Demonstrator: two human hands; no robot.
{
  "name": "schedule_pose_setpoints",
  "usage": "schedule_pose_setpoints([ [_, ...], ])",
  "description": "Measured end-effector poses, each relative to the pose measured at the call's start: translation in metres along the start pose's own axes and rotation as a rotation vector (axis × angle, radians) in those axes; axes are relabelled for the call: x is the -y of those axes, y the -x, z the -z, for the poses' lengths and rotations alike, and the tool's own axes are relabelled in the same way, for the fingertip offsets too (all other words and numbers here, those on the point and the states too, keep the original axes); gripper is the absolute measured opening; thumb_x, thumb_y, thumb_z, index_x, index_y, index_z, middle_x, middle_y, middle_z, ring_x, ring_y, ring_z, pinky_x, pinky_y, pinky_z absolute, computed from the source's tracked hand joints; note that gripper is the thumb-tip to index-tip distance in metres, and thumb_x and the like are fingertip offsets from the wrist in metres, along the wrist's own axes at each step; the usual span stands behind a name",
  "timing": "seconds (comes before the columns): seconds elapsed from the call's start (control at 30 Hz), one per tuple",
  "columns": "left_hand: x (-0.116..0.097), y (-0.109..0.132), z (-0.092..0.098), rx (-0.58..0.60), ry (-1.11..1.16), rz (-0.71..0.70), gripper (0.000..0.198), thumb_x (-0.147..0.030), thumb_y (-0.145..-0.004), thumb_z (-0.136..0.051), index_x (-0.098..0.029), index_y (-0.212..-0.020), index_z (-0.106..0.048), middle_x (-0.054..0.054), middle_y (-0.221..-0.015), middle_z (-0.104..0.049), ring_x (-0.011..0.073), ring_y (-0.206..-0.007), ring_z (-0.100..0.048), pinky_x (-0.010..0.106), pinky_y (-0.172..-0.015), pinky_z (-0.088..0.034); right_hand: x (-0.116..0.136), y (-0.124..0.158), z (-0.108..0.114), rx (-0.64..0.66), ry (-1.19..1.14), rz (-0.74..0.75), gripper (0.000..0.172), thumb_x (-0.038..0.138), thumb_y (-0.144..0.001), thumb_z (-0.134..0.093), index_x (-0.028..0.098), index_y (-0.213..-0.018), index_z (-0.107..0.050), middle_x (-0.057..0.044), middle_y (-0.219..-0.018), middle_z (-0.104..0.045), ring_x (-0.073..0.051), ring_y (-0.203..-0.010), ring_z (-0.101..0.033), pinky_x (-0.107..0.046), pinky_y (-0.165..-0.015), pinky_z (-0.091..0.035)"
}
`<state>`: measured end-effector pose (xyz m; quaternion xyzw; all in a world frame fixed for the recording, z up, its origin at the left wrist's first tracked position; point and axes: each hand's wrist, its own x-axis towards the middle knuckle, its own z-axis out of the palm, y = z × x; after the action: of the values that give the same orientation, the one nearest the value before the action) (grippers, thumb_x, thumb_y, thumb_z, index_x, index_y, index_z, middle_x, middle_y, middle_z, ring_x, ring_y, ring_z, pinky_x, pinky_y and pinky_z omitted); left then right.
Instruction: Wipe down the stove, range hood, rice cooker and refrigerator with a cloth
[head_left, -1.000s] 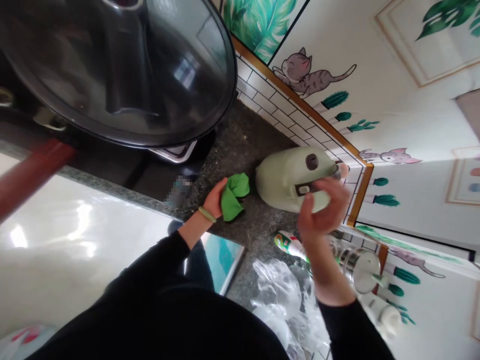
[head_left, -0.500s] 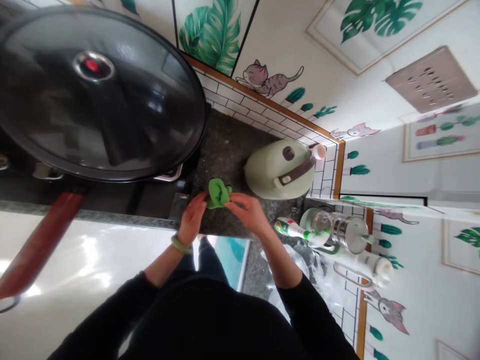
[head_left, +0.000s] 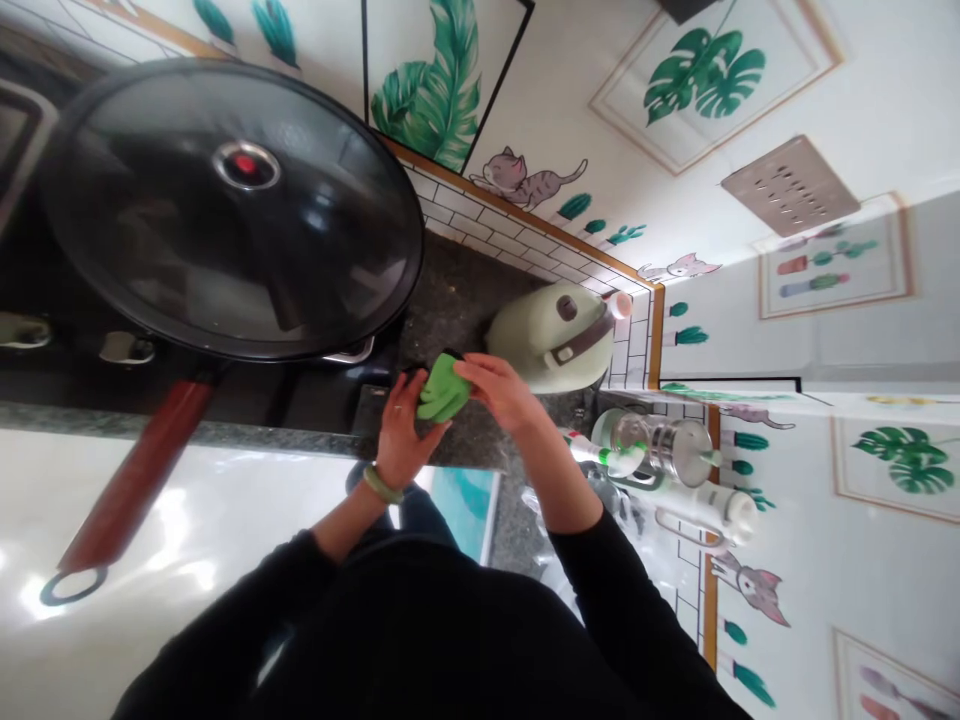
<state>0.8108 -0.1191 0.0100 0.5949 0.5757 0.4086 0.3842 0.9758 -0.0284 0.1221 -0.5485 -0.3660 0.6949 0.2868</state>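
Between my two hands a small green cloth [head_left: 444, 388] is held folded over the dark counter. My left hand [head_left: 405, 425] has its fingers around the cloth's left edge, with the thumb stretched beneath it. On the opposite side my right hand [head_left: 499, 388] pinches the cloth's upper right corner. A dark bit shows along the cloth's top edge, too small to make out. Just beyond my right hand stands a pale green rice cooker [head_left: 536, 335] with a brown handle.
A large lidded wok [head_left: 330, 260] sits on the black stove [head_left: 315, 395] at the left, its red-brown handle [head_left: 139, 475] jutting over the counter's edge. Bottles, a glass jar [head_left: 634, 440] and a white jug [head_left: 720, 510] crowd the right corner. Tiled wall rises behind.
The cloth has been turned and folded flatter, and my left hand has opened wider around it. My view has shifted, so the wok appears farther right.
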Motion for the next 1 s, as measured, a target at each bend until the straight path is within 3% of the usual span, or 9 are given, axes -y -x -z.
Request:
schedule_pose_setpoints([
  [0.13,0.001,-0.019,0.005,0.000,0.161,0.130,0.027,-0.045,-0.093,-0.072,-0.021,-0.103,-0.078,0.012,-0.121,-0.078,0.0315,-0.116,-0.074,0.052,-0.112,-0.057,0.000,-0.002,0.013,-0.178,-0.177,0.036,0.045,0.064,-0.073,-0.079,0.023,-0.086,-0.070,-0.002,-0.082,-0.072,-0.022,-0.085,-0.070,-0.033,-0.076,-0.061],
  [0.27,-0.020,-0.028,0.023,-0.085,0.285,0.026,0.019,-0.041,-0.092,-0.076,-0.022,-0.095,-0.078,0.009,-0.157,-0.059,0.0338,-0.145,-0.057,0.053,-0.128,-0.042,-0.030,-0.012,0.021,-0.510,0.053,0.059,0.049,0.058,-0.066,-0.087,0.024,-0.099,-0.071,-0.004,-0.114,-0.078,-0.026,-0.112,-0.070,-0.038,-0.100,-0.060],
  [0.37,-0.031,-0.033,0.019,0.002,0.356,-0.014,0.028,-0.040,-0.100,-0.066,-0.024,-0.121,-0.076,0.010,-0.151,-0.064,0.0325,-0.149,-0.053,0.054,-0.129,-0.041,-0.055,-0.014,0.004,-0.394,-0.142,-0.022,0.066,0.069,-0.074,-0.078,0.027,-0.124,-0.069,-0.006,-0.143,-0.070,-0.027,-0.130,-0.066,-0.043,-0.111,-0.056],
  [0.53,-0.023,-0.037,-0.018,0.043,0.125,-0.135,0.047,-0.045,-0.101,-0.062,-0.018,-0.140,-0.067,0.018,-0.160,-0.055,0.0380,-0.158,-0.040,0.061,-0.133,-0.028,-0.070,-0.007,-0.036,-0.152,-0.460,-0.091,0.075,0.082,-0.094,-0.040,0.025,-0.137,-0.065,-0.006,-0.139,-0.073,-0.026,-0.137,-0.064,-0.042,-0.116,-0.055],
  [0.63,-0.008,-0.047,-0.034,0.082,0.104,-0.140,0.046,-0.047,-0.103,-0.057,-0.020,-0.139,-0.067,0.015,-0.166,-0.049,0.0362,-0.158,-0.040,0.058,-0.134,-0.027,-0.072,0.004,-0.035,-0.109,-0.454,-0.097,0.079,0.084,-0.096,-0.030,0.028,-0.138,-0.065,-0.005,-0.141,-0.073,-0.024,-0.140,-0.062,-0.042,-0.119,-0.052],
  [0.73,0.000,-0.057,-0.041,-0.016,0.173,0.011,0.041,-0.046,-0.105,-0.051,-0.021,-0.130,-0.072,0.014,-0.155,-0.059,0.0333,-0.149,-0.052,0.055,-0.130,-0.037,-0.080,0.016,-0.015,-0.031,-0.428,-0.136,0.084,0.089,-0.093,-0.027,0.028,-0.133,-0.069,-0.007,-0.146,-0.070,-0.026,-0.144,-0.059,-0.047,-0.124,-0.046],
  [0.8,-0.007,-0.052,-0.046,-0.068,0.235,0.078,0.040,-0.045,-0.105,-0.051,-0.022,-0.129,-0.074,0.013,-0.153,-0.060,0.0343,-0.148,-0.053,0.055,-0.131,-0.035,-0.084,0.017,0.000,-0.119,-0.428,-0.118,0.086,0.092,-0.090,-0.029,0.029,-0.133,-0.069,-0.007,-0.153,-0.064,-0.027,-0.147,-0.056,-0.048,-0.127,-0.042],
  [0.9,-0.030,-0.025,-0.057,0.104,0.338,-0.022,0.043,-0.045,-0.103,-0.055,-0.028,-0.139,-0.071,0.007,-0.163,-0.052,0.0365,-0.157,-0.042,0.059,-0.135,-0.027,-0.086,0.008,0.009,-0.331,-0.436,-0.038,0.090,0.095,-0.086,-0.030,0.030,-0.136,-0.066,-0.006,-0.158,-0.059,-0.028,-0.150,-0.052,-0.051,-0.125,-0.043],
  [1.0,-0.041,-0.010,-0.071,0.190,0.361,-0.134,0.046,-0.044,-0.104,-0.052,-0.034,-0.147,-0.065,0.003,-0.168,-0.047,0.0348,-0.164,-0.031,0.063,-0.137,-0.017,-0.081,0.004,0.002,-0.324,-0.465,-0.020,0.092,0.094,-0.087,-0.026,0.028,-0.137,-0.067,-0.008,-0.149,-0.065,-0.029,-0.146,-0.055,-0.052,-0.123,-0.047],
])
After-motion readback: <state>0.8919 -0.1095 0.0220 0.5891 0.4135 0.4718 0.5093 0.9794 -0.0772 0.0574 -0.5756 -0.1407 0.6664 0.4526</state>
